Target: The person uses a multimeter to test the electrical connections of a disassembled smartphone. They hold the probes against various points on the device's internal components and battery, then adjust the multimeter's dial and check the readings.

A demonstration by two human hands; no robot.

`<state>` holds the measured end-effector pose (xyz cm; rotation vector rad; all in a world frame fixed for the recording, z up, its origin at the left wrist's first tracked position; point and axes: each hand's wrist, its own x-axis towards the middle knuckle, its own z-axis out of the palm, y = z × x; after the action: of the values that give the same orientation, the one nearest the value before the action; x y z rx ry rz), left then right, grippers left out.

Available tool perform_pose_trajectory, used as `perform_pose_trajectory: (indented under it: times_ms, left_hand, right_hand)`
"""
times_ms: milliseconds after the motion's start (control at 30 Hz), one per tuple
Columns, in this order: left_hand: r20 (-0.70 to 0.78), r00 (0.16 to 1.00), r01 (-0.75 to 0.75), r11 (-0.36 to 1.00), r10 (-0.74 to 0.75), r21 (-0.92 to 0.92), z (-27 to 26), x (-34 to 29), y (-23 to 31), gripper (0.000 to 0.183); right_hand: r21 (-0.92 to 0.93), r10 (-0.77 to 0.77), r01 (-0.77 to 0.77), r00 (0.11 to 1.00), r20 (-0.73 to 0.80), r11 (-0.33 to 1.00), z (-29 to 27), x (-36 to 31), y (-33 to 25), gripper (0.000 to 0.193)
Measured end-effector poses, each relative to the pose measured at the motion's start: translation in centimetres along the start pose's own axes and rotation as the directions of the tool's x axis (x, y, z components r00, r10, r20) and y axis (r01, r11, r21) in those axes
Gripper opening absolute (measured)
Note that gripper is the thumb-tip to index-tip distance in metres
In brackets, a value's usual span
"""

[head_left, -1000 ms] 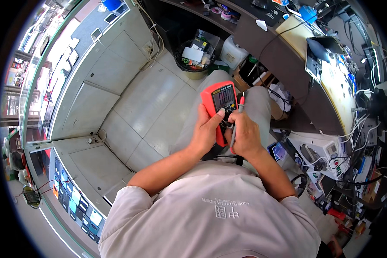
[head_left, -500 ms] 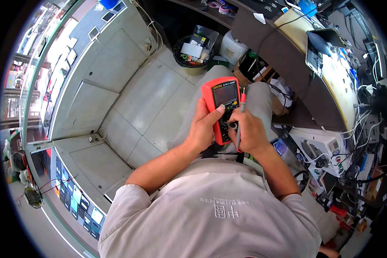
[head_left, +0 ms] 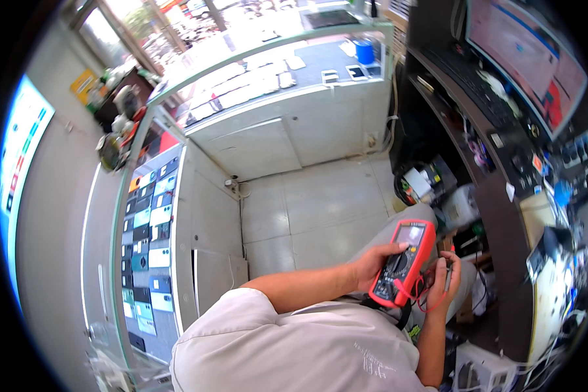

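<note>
A red and black multimeter (head_left: 398, 266) lies tilted in my left hand (head_left: 370, 266). The thumb of that hand presses near the buttons just below the screen, and the fingers wrap the meter's left side. My right hand (head_left: 441, 287) is beside the meter's right edge, closed around a slim grey test probe (head_left: 448, 277). A thin red test lead (head_left: 426, 307) loops between that hand and the meter's lower end, where a red plug (head_left: 399, 287) sits at the sockets. Both hands are above my lap.
To the left, a glass display case (head_left: 151, 248) holds several phones in rows. Another glass counter (head_left: 255, 85) runs across the far side. A waste bin (head_left: 405, 189) stands beyond my knee. The cluttered dark desk (head_left: 503, 228) at the right carries a monitor (head_left: 529, 59) and cables.
The head view has swung left, so the hands appear farther right and lower. My right hand has come away from the meter's lower front, where the red plug now shows.
</note>
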<state>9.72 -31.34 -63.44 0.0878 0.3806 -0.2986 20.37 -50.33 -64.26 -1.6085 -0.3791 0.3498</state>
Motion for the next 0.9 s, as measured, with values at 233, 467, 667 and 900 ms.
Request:
perform_pose_trajectory:
  times_ms: [233,467,667,900]
  left_hand:
    - [0.016,0.897,-0.441,0.897,0.441,-0.012,1.4,-0.7,0.2,0.043]
    - [-0.055,0.804,-0.591,0.806,0.593,0.041,2.0,-2.5,7.6,0.055]
    - [0.015,0.958,-0.264,0.856,0.288,0.444,1.8,-9.0,16.8,0.053]
    - [-0.447,0.873,0.476,-0.137,0.195,0.869,6.1,-11.8,19.0,0.079]
  right_hand:
    - [0.028,-0.161,0.159,0.959,0.235,0.987,2.9,1.8,-3.1,0.026]
    - [0.214,0.001,-0.213,0.71,0.704,0.953,2.7,2.7,1.2,0.033]
    - [-0.096,-0.017,0.195,0.507,0.862,0.976,5.0,12.6,3.1,0.023]
    - [-0.274,-0.026,0.57,0.462,0.886,0.774,18.5,24.6,-6.0,0.029]
